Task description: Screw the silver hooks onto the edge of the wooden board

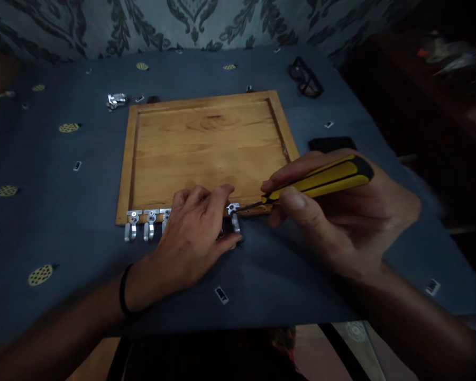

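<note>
A yellow and black screwdriver (317,180) lies in my right hand (353,222), gripped between thumb and fingers. Its thin shaft slants left, with the tip at a bright metal plate above a hook. That hook belongs to a row of silver metal hooks (148,225) along the near edge of a framed wooden board (214,153). My left hand (194,227) covers the middle of the row, its fingers bent over the board's edge and its thumb by the hook under the screwdriver tip. The hooks beneath this hand are mostly hidden.
Sunglasses (305,78) lie at the back right of the blue patterned cloth (79,222). Behind my right hand is a flat black object (332,144). A small pile of shiny metal pieces (116,100) sits off the board's far left corner. A patterned wall (194,26) stands behind.
</note>
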`<action>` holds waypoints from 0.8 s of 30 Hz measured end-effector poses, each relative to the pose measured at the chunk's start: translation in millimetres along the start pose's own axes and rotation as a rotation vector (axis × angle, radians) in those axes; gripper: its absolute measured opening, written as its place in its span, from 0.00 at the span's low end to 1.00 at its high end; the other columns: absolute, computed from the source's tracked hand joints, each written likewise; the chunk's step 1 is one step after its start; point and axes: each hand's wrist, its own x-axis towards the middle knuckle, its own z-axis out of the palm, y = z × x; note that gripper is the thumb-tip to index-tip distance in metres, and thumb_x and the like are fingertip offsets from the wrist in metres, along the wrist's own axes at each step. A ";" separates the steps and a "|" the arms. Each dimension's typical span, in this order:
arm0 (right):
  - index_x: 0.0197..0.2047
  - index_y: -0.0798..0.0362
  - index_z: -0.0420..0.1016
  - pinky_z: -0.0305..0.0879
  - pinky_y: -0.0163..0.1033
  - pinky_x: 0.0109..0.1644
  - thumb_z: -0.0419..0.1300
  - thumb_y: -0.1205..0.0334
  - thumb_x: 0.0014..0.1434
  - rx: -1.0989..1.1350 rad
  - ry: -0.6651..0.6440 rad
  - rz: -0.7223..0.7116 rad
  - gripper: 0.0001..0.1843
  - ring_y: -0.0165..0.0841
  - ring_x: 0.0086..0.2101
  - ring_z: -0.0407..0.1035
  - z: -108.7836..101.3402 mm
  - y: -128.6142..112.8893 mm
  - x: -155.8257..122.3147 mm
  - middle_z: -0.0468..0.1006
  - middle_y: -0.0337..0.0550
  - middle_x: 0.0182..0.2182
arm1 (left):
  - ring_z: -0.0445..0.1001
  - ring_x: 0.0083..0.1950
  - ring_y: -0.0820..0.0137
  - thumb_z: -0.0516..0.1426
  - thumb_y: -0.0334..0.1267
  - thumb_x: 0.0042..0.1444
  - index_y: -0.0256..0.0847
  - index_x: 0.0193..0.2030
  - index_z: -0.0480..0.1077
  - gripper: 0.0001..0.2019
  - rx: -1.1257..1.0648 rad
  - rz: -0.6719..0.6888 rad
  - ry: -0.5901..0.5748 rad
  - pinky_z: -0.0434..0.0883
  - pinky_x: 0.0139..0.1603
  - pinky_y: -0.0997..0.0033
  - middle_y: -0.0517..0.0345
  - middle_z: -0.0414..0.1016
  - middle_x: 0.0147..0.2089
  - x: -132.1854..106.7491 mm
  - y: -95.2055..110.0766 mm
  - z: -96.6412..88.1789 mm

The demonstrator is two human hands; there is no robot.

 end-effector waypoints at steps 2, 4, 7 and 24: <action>0.42 0.42 0.78 0.72 0.43 0.30 0.66 0.64 0.62 -0.011 -0.005 -0.016 0.07 0.34 0.29 0.77 0.7 0.0 0.1 0.81 0.35 0.34 | 0.73 0.54 0.56 0.68 0.37 0.57 0.38 0.62 0.61 0.30 -0.003 -0.003 0.002 0.67 0.55 0.55 0.52 0.78 0.51 0.0 0.0 -0.1; 0.42 0.43 0.78 0.72 0.42 0.32 0.67 0.65 0.62 -0.017 -0.016 -0.037 0.07 0.32 0.29 0.77 1.0 0.2 0.4 0.81 0.35 0.34 | 0.73 0.54 0.56 0.68 0.37 0.57 0.37 0.62 0.62 0.30 -0.005 0.002 0.007 0.67 0.55 0.55 0.51 0.78 0.51 0.2 0.1 -0.2; 0.43 0.46 0.77 0.72 0.40 0.34 0.67 0.67 0.61 -0.014 -0.040 -0.068 0.08 0.30 0.30 0.77 0.8 1.3 1.5 0.81 0.34 0.34 | 0.73 0.54 0.56 0.69 0.37 0.56 0.36 0.62 0.62 0.31 -0.003 0.008 0.010 0.67 0.55 0.54 0.51 0.78 0.51 0.2 0.3 -0.1; 0.33 0.46 0.76 0.67 0.40 0.27 0.70 0.64 0.59 -0.141 -0.145 -0.267 0.07 0.35 0.27 0.75 -8.4 -0.4 9.9 0.78 0.38 0.26 | 0.73 0.55 0.55 0.69 0.38 0.56 0.38 0.63 0.61 0.31 -0.029 -0.016 -0.006 0.67 0.56 0.53 0.50 0.78 0.53 -0.2 -1.2 1.3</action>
